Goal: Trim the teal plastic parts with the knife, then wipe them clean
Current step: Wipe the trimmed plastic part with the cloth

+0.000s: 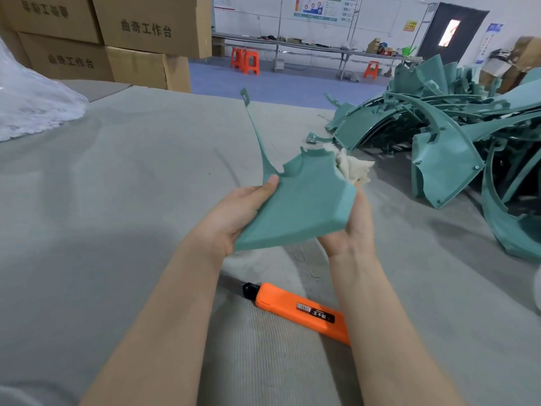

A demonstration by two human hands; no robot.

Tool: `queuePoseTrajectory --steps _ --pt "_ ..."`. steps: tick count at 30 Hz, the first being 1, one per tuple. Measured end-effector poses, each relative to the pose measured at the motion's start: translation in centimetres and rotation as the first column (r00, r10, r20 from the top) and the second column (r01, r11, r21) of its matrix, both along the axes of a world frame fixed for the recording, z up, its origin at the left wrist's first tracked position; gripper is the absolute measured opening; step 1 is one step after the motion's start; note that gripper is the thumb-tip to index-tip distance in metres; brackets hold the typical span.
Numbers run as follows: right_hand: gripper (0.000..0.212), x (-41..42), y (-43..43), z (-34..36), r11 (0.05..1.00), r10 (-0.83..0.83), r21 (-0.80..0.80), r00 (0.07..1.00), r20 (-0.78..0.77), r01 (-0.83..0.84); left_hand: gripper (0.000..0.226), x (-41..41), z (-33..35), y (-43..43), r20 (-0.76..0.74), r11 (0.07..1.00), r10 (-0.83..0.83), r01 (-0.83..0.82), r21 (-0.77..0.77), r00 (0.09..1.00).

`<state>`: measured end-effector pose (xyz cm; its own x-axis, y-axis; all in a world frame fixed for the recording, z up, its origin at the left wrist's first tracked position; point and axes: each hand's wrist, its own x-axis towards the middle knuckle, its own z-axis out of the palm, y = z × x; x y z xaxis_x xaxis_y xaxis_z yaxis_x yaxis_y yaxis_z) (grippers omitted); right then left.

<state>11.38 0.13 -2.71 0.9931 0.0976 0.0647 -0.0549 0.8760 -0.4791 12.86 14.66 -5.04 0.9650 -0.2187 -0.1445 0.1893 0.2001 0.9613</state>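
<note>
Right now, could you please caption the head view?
Left hand and right hand hold a teal part, cloth behind it, knife lying below.

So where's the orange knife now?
The orange plastic utility knife lies on the grey table low in the head view, between both forearms, below the teal plastic part.

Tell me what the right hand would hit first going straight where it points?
Likely the near edge of the pile of teal parts, beyond the cloth that the right hand holds; depth is unclear.
</note>
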Motion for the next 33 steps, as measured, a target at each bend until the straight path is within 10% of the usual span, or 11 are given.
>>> queuePoseTrajectory --steps 2,8,13,16,22,27,33 --pt "0.011 0.8 -0.5 0.1 0.998 -0.040 0.042 0.995 -0.097 0.044 0.036 0.2 -0.2 0.2 -0.008 1.000 0.024 -0.024 0.010 1.000" --pt "0.039 1.4 -2.2 -0.6 0.880 -0.110 -0.475 0.981 -0.159 0.021 0.035 0.8 -1.0 0.9 0.019 0.994 0.092 -0.093 0.061 0.996" --pt "0.021 0.8 -2.1 -0.6 0.827 -0.069 -0.562 0.992 -0.107 -0.003 0.039 1.0 -1.3 0.7 0.188 0.938 0.167 -0.214 0.272 0.968" --pt "0.051 0.4 -1.5 -0.6 0.809 0.000 -0.587 0.999 0.035 0.021 0.052 0.9 -0.9 0.4 0.261 0.823 0.196 -0.303 0.480 0.945" --pt "0.021 0.4 -0.6 0.1 0.959 0.075 -0.279 0.994 0.076 -0.051 0.063 0.4 0.0 0.1 0.303 0.806 0.183 -0.319 0.498 0.935" --pt "0.020 0.3 -1.7 0.1 0.765 0.045 -0.644 0.998 0.033 -0.013 0.062 0.8 0.0 0.2 0.364 0.737 0.265 -0.431 0.520 0.893" --pt "0.032 -0.1 -0.8 0.0 0.781 0.057 -0.623 0.998 0.019 -0.033 0.049 1.1 -0.5 0.5 0.487 0.583 0.272 -0.544 0.603 0.830"
